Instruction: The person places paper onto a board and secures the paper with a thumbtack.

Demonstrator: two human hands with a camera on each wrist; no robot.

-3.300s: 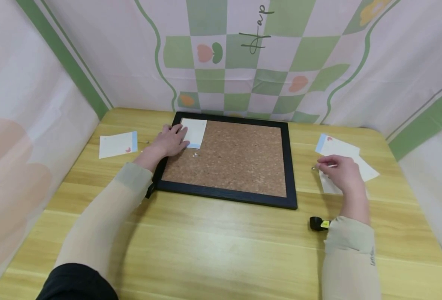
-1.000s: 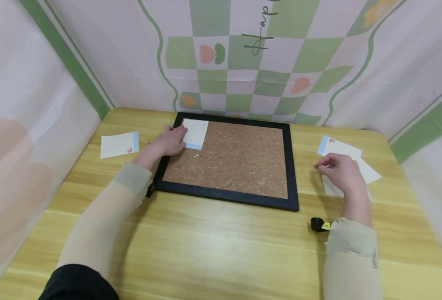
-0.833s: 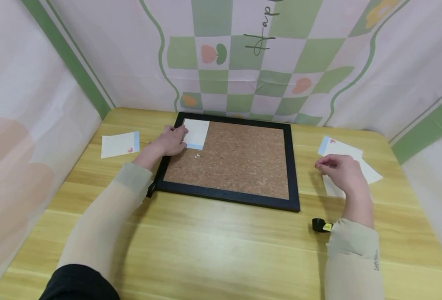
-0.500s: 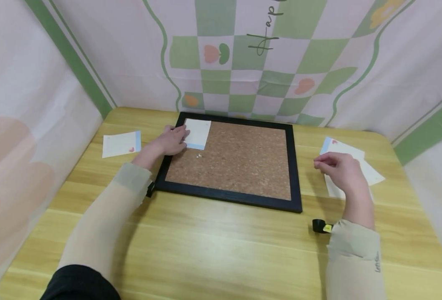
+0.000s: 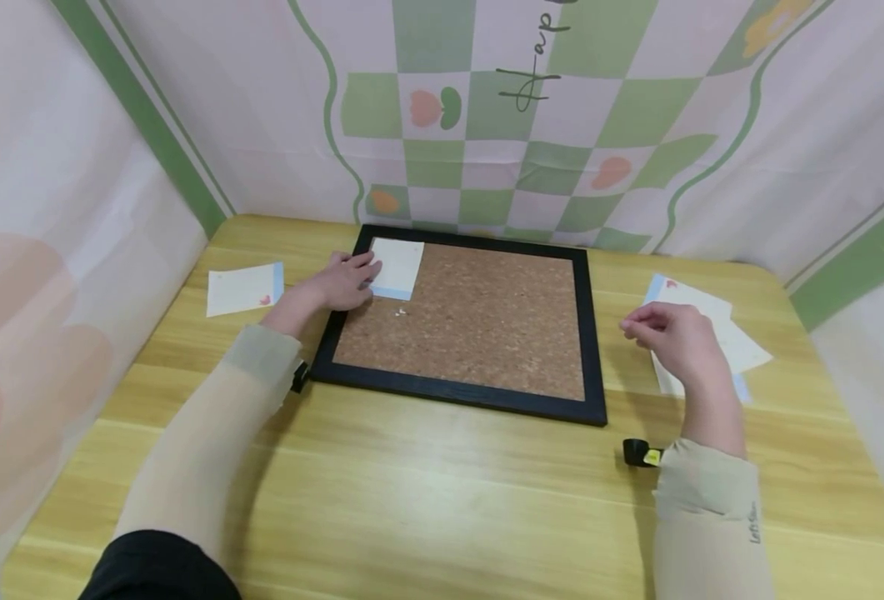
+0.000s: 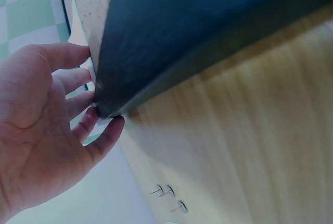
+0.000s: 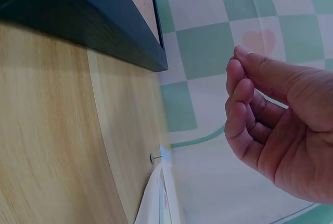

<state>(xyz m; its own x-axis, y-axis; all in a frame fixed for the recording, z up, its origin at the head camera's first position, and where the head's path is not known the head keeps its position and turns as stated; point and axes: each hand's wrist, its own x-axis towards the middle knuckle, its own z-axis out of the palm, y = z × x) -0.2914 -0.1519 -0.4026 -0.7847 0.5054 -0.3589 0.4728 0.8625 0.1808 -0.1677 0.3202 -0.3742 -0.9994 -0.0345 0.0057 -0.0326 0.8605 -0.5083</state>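
Observation:
A cork board (image 5: 486, 325) in a black frame lies on the table. At its far left corner sits a white card (image 5: 399, 268) with a blue strip. My left hand (image 5: 342, 283) rests there, fingertips on the card's left edge and the frame, fingers loosely extended in the left wrist view. To the right of the board, my right hand (image 5: 677, 337) is raised over several cards (image 5: 737, 343), thumb and index fingertip pressed together. The thumbtack at these fingertips earlier is now hidden in the pinch. Another thumbtack (image 7: 152, 158) lies beside the cards.
Small shiny bits (image 5: 401, 312) lie on the cork below the pinned-corner card. Another card (image 5: 245, 289) with a heart lies left of the board. Three thumbtacks (image 6: 169, 190) are on the table there. A patterned curtain (image 5: 486, 117) hangs behind the table.
My right hand has lifted slightly and shifted left from the cards towards the board. The thumbtack seen by its fingertips has gone from sight. My left hand stays at the card.

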